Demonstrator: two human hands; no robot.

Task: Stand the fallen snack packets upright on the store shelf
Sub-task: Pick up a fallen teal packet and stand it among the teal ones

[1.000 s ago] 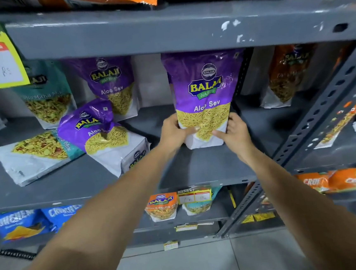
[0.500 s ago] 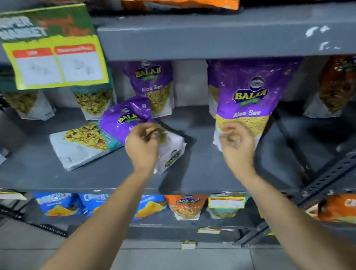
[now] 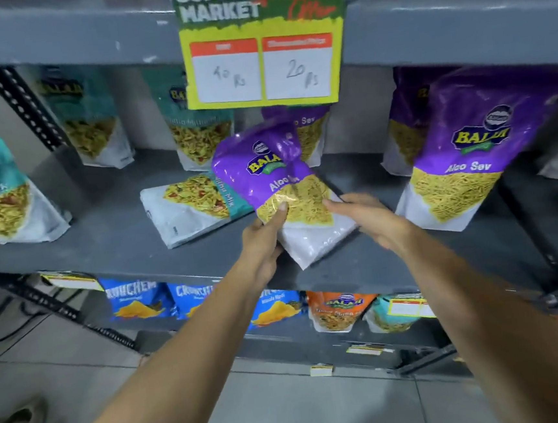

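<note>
Both hands hold one purple Aloo Sev packet [image 3: 279, 191] over the grey shelf [image 3: 104, 233]. The left hand [image 3: 263, 243] has its thumb on the yellow front and the other fingers tucked behind, so it is pinching the packet. The right hand [image 3: 367, 218] pinches the other edge, fingers [image 3: 334, 204] flat on the front. The packet leans to the left, its white bottom corner down near the front edge of the shelf, just under the hands.

Just left of the left fingers, a teal mix packet [image 3: 191, 209] lies flat. It looks like it needs standing up too. To the right of the right fingers, another purple packet [image 3: 462, 158] stands tall.

What could go wrong? The top of the held packet is floppy and bent. If the bottom is not set flat, I think it will tip over again. It may also slip off the front edge, or bump the yellow price sign [image 3: 259, 44] above the fingers.
</note>
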